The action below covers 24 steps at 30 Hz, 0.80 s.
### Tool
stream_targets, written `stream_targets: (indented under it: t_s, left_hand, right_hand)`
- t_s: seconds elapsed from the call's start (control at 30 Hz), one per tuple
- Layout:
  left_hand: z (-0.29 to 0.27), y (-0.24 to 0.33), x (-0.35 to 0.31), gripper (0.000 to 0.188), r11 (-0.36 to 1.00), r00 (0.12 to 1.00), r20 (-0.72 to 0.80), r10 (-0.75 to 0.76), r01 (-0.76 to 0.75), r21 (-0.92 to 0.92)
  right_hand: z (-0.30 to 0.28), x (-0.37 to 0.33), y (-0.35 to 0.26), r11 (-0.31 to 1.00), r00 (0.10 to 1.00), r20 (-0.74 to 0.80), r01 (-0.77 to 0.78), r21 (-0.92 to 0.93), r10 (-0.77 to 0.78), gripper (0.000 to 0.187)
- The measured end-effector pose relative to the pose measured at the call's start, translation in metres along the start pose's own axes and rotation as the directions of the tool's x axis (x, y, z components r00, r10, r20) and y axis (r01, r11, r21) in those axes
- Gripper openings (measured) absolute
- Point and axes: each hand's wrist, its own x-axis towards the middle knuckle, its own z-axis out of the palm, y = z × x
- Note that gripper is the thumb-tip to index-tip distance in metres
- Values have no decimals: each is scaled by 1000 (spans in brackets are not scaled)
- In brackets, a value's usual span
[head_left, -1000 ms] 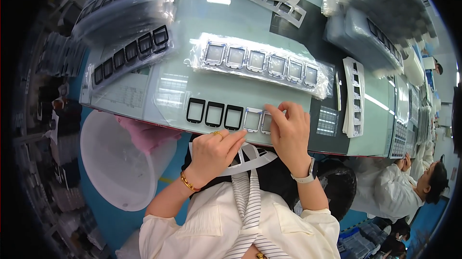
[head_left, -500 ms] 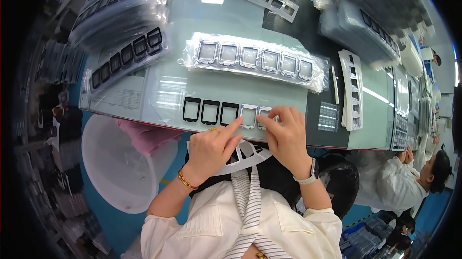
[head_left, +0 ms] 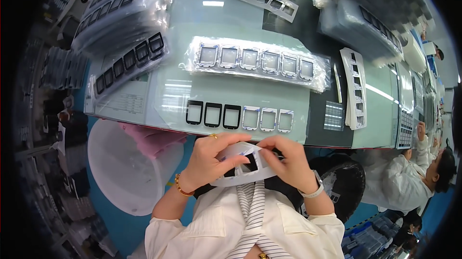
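Below the table's near edge, a white sheet strip with cut-out windows is bent between my hands. My left hand grips its left part, thumb lying across the front. With thumb and fingers pinched, my right hand holds the upper right part. On the glass-topped table just beyond lies a row of small rectangular frames: three black ones on the left and three white ones with blue marks on the right. Neither hand touches the row.
Behind the row lies a clear plastic tray of similar frames. Bagged stacks rise at left and right. A white cutter-like tool and cut-out strips lie rightward. A bin stands lower left; a co-worker sits right.
My hands have drawn back from the row of frames toward my body. Both now hold the white strip, which was lying near my lap. The right end of the row is uncovered.
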Motion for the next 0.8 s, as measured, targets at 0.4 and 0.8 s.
stream_targets:
  t_s: [0.4, 0.8]
  left_hand:
    - [-14, 0, -7, 11, 984, 996, -23, -87, 89, 153]
    - [-27, -21, -20, 9, 927, 986, -115, -117, 150, 344]
  right_hand:
    - [1, 27, -5, 987, 986, 72, 156, -43, -153, 19]
    - [2, 56, -14, 997, 981, -181, 80, 24, -74, 6]
